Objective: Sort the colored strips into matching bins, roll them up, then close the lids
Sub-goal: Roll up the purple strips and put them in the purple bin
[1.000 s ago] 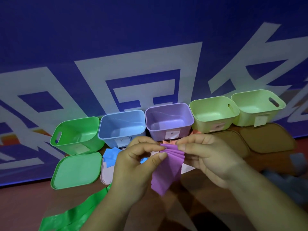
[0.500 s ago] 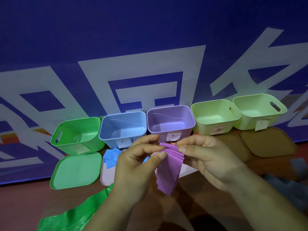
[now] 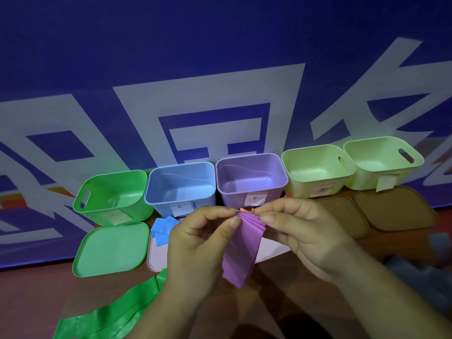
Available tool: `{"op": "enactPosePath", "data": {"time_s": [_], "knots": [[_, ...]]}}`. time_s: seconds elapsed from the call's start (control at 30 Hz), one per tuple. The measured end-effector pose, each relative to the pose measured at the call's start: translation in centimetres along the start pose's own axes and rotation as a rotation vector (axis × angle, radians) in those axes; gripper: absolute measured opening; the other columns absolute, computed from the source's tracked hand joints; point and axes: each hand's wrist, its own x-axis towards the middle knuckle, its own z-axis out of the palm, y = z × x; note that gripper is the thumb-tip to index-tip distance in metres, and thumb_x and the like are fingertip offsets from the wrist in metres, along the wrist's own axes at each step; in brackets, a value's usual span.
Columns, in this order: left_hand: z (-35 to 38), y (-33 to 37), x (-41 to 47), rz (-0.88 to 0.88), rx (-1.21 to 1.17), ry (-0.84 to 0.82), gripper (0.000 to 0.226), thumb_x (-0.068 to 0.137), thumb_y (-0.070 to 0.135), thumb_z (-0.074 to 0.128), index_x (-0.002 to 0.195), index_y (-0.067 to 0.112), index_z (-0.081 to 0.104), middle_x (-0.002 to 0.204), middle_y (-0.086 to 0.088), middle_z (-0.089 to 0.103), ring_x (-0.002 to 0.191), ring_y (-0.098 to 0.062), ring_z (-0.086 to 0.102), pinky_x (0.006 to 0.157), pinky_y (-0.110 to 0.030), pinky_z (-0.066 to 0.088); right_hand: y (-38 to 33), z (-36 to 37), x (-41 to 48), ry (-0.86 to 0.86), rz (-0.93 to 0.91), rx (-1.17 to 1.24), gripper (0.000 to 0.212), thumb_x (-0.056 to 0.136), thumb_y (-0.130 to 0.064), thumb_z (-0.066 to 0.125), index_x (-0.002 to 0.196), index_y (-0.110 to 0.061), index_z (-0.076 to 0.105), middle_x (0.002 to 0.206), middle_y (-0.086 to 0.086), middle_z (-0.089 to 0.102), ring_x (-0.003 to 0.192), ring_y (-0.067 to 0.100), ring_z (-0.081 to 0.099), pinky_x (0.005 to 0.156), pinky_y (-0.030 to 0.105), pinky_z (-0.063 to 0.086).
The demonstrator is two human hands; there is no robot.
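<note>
Head view showed both hands just in front of the purple bin [image 3: 234,195], pinching a folded purple strip [image 3: 242,255] between them. The left hand [image 3: 195,250] gripped its top edge with thumb and curled fingers [image 3: 212,212]; the right hand [image 3: 308,238] clamped the stacked folds from the other side. The strip's loose end hung toward the table [image 3: 36,292], nearer than the bin.

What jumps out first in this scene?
Centre front, the left hand and right hand pinch a pleated purple strip. Just behind stands the open purple plastic bin, between a light blue plastic bin and a pale green plastic bin; a bright green strip lies bottom left.
</note>
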Motion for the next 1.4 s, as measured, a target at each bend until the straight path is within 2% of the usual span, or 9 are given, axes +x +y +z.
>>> {"op": "enactPosePath", "data": {"time_s": [0.1, 0.3, 0.53, 0.7, 0.83, 1.07, 1.13, 1.23, 1.4], "knots": [[0.3, 0.0, 0.1, -0.029, -0.051, 0.018, 0.013, 0.072, 0.012, 0.072, 0.085, 0.013, 0.071, 0.079, 0.005, 0.075, 0.074, -0.008, 0.069, 0.071, -0.017, 0.053, -0.1, 0.4, -0.1, 0.003, -0.082, -0.063, 0.024, 0.067, -0.008, 0.084, 0.085, -0.024, 0.079, 0.086, 0.005, 0.077, 0.080, 0.015, 0.072, 0.074, 0.022, 0.055], [0.2, -0.3, 0.4, -0.091, -0.173, 0.021, 0.026, 0.073, 0.004, 0.080, 0.091, 0.019, 0.069, 0.080, -0.001, 0.072, 0.076, -0.011, 0.067, 0.071, -0.019, 0.054, 0.3, 0.9, 0.3, 0.090, -0.155, -0.187, 0.037, 0.076, 0.006, 0.076, 0.074, -0.031, 0.078, 0.078, -0.002, 0.076, 0.070, 0.007, 0.069, 0.066, 0.017, 0.053], [-0.6, 0.2, 0.6, -0.058, -0.078, -0.093, 0.027, 0.081, -0.012, 0.065, 0.094, 0.011, 0.066, 0.078, 0.008, 0.071, 0.073, -0.003, 0.065, 0.069, -0.014, 0.051, 0.6, 0.8, 1.0, 0.091, -0.143, -0.193, 0.019, 0.077, -0.001, 0.076, 0.074, -0.019, 0.077, 0.075, 0.002, 0.075, 0.070, 0.009, 0.069, 0.066, 0.021, 0.053], [-1.4, 0.3, 0.6, -0.001, 0.026, -0.153, 0.020, 0.084, -0.002, 0.069, 0.089, 0.017, 0.070, 0.083, 0.013, 0.074, 0.077, -0.001, 0.067, 0.072, -0.012, 0.049, 0.9, 0.9, 1.4, 0.129, -0.091, -0.218, 0.012, 0.081, -0.004, 0.074, 0.077, -0.016, 0.077, 0.079, 0.008, 0.076, 0.076, 0.023, 0.070, 0.081, 0.044, 0.058], [-1.6, 0.0, 0.7, -0.025, 0.036, -0.143, 0.019, 0.084, -0.001, 0.070, 0.084, 0.018, 0.072, 0.080, 0.007, 0.073, 0.075, -0.006, 0.065, 0.070, -0.016, 0.051, 1.2, 1.3, 1.5, 0.117, -0.011, -0.191, 0.012, 0.083, -0.004, 0.073, 0.076, -0.014, 0.076, 0.088, 0.019, 0.075, 0.096, 0.044, 0.067, 0.092, 0.058, 0.052], [-1.4, -0.1, 0.8, -0.230, -0.071, -0.082, 0.024, 0.086, -0.005, 0.065, 0.076, 0.014, 0.073, 0.073, -0.007, 0.072, 0.067, -0.015, 0.061, 0.064, -0.026, 0.049, 1.7, 1.1, 1.4, 0.068, -0.078, -0.389, 0.008, 0.082, -0.018, 0.076, 0.082, -0.026, 0.073, 0.080, 0.010, 0.073, 0.077, 0.035, 0.064, 0.084, 0.053, 0.053], [-1.4, -0.1, 0.8, -0.267, -0.083, -0.074, 0.020, 0.087, -0.003, 0.065, 0.077, 0.012, 0.073, 0.075, -0.011, 0.073, 0.069, -0.017, 0.062, 0.068, -0.033, 0.049, 1.9, 1.0, 1.2, 0.039, -0.099, -0.404, 0.009, 0.081, -0.023, 0.076, 0.086, -0.030, 0.072, 0.082, 0.011, 0.073, 0.081, 0.040, 0.064, 0.083, 0.055, 0.052], [-1.5, -0.1, 0.8, -0.319, -0.107, -0.066, 0.012, 0.087, -0.003, 0.065, 0.083, 0.007, 0.072, 0.075, -0.008, 0.074, 0.071, -0.018, 0.065, 0.076, -0.039, 0.052, 2.0, 0.7, 0.9, 0.009, -0.146, -0.437, 0.021, 0.085, -0.014, 0.075, 0.093, -0.033, 0.072, 0.089, 0.002, 0.074, 0.087, 0.032, 0.066, 0.087, 0.047, 0.056], [-1.3, -0.4, 0.9, -0.393, -0.182, -0.062, 0.008, 0.087, -0.003, 0.064, 0.086, 0.005, 0.067, 0.071, -0.016, 0.065, 0.071, -0.028, 0.051, 0.072, -0.042, 0.039, 1.9, 0.5, 1.0, 0.023, -0.150, -0.460, 0.018, 0.085, -0.016, 0.074, 0.092, -0.032, 0.075, 0.085, 0.000, 0.074, 0.085, 0.027, 0.067, 0.085, 0.044, 0.057]]}}
